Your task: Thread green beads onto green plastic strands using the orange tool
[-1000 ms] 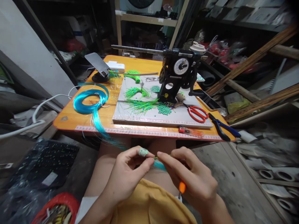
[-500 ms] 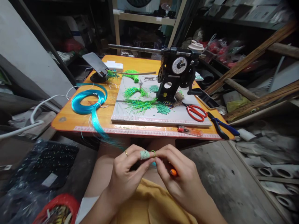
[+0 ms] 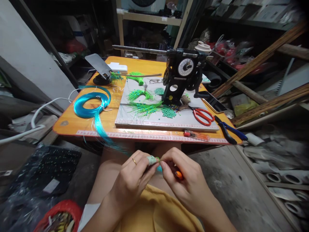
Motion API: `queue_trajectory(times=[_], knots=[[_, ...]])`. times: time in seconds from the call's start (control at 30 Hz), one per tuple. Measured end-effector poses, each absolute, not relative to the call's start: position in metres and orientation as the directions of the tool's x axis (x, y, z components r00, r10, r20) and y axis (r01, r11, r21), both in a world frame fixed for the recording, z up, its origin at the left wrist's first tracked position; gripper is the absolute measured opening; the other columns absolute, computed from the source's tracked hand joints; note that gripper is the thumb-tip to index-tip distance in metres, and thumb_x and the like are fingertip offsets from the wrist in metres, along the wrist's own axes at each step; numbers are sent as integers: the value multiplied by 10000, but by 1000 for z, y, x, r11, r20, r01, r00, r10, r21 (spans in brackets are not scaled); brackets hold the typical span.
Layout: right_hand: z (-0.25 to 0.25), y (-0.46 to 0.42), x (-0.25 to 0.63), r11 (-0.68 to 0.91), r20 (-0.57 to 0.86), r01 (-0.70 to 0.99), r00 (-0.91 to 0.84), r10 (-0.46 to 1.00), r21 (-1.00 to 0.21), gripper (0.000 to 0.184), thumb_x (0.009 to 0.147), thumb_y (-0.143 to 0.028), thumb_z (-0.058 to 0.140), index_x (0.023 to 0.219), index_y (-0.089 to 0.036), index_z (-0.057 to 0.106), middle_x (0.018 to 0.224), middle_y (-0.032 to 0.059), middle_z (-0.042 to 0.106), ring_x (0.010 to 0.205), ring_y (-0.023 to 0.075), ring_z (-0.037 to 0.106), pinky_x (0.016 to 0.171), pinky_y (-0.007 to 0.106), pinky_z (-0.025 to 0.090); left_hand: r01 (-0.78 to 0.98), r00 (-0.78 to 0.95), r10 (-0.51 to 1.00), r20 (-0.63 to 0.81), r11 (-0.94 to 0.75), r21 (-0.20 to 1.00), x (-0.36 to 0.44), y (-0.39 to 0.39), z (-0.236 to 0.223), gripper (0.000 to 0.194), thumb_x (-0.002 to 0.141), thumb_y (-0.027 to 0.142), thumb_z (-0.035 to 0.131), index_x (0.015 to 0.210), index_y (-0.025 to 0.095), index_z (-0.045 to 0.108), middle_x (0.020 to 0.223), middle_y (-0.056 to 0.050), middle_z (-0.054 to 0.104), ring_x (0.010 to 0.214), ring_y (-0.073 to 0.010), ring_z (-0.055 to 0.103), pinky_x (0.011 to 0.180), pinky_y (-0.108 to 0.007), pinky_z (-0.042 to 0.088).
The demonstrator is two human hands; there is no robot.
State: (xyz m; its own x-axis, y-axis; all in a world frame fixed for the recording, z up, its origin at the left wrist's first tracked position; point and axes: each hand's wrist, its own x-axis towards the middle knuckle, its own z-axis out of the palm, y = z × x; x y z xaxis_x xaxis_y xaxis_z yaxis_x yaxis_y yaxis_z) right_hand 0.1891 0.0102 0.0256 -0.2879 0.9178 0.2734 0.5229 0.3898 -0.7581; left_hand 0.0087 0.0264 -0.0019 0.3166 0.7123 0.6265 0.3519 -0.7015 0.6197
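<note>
Above my lap, my left hand [image 3: 136, 174] pinches a small loop of thin green strand [image 3: 157, 159] between thumb and forefinger. That forefinger has a pale green wrap [image 3: 151, 160] round it. My right hand [image 3: 184, 174] meets it, thumb and forefinger closed at the same loop. An orange-tipped tool [image 3: 179, 175] is tucked in my right palm; the rest of it is hidden. A bit of blue fibre [image 3: 159, 168] shows below the fingertips. From the table's coil of shiny blue fibre [image 3: 79, 109], a tail [image 3: 101, 129] hangs over the front edge towards my left hand.
On a white board [image 3: 142, 122] stand a black hand-cranked winder [image 3: 177, 77], green strand bundles [image 3: 145, 109] and small green beads [image 3: 169, 112]. Red-handled scissors [image 3: 204, 117], blue-handled pliers [image 3: 228, 129] and an orange lighter [image 3: 196, 135] lie at the right. A phone [image 3: 98, 66] leans at the back left.
My left hand has turned slightly and its wrapped forefinger has shifted a little right. My right fingertips have drawn slightly up, with more blue fibre showing beneath. The table things are unchanged.
</note>
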Motion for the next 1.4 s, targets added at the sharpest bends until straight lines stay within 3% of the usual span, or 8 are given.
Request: queue_trajectory(times=[0.17,0.3,0.47,0.6,0.73,0.87,1.07,1.4], knots=[[30,12,192,361,255,433,-283,925,-826,96,970,-161,543,1020,-229,588,874,-4,597,742,125,570,644,230,435,300,204,891,405,-451,841,11,22,6,119,876,68,640,794,155,632,714,-9,639,634,-108,595,598,-186,475],[29,12,188,397,275,441,-316,908,-804,97,945,-132,564,971,-219,598,829,-9,567,701,119,543,600,227,412,92,156,974,167,-182,979,14,17,5,113,867,139,650,763,177,628,702,20,629,617,-98,571,575,-172,465],[25,9,182,415,326,431,-267,907,-801,129,908,-101,580,838,-207,554,751,-32,497,615,98,477,552,224,373,-57,158,987,-4,13,998,14,18,4,125,848,191,679,740,168,620,691,23,622,634,-96,567,596,-166,467],[21,5,182,374,300,389,-239,924,-842,86,929,-138,593,881,-208,607,765,-21,536,653,108,510,578,229,389,-194,147,985,-89,117,974,12,22,7,192,815,241,731,703,159,598,627,37,584,572,-78,517,552,-154,441],[17,2,177,268,178,350,-269,946,-898,94,941,-217,619,979,-215,704,786,5,576,701,134,563,595,243,417,-348,120,985,-125,160,924,11,25,5,283,801,343,781,703,153,595,607,41,586,573,-67,517,571,-143,449],[11,-1,162,151,71,268,-287,955,-951,65,850,-234,721,833,-173,731,708,-4,530,606,121,507,502,226,385,-433,150,976,-158,208,877,13,24,5,329,781,395,809,722,152,595,611,44,595,550,-62,524,543,-144,464],[10,-2,154,153,81,243,-283,956,-958,142,853,-146,660,719,-160,706,689,12,580,606,118,516,511,221,392,-462,175,968,-181,242,853,12,23,9,340,774,400,817,733,152,588,607,54,590,516,-48,490,481,-128,429],[11,-5,158,182,73,289,-352,933,-940,138,855,-151,664,736,-164,731,671,12,596,617,127,538,542,234,402,-361,103,988,-112,142,922,9,24,5,288,828,377,772,727,162,610,623,45,608,584,-63,534,587,-133,460]])
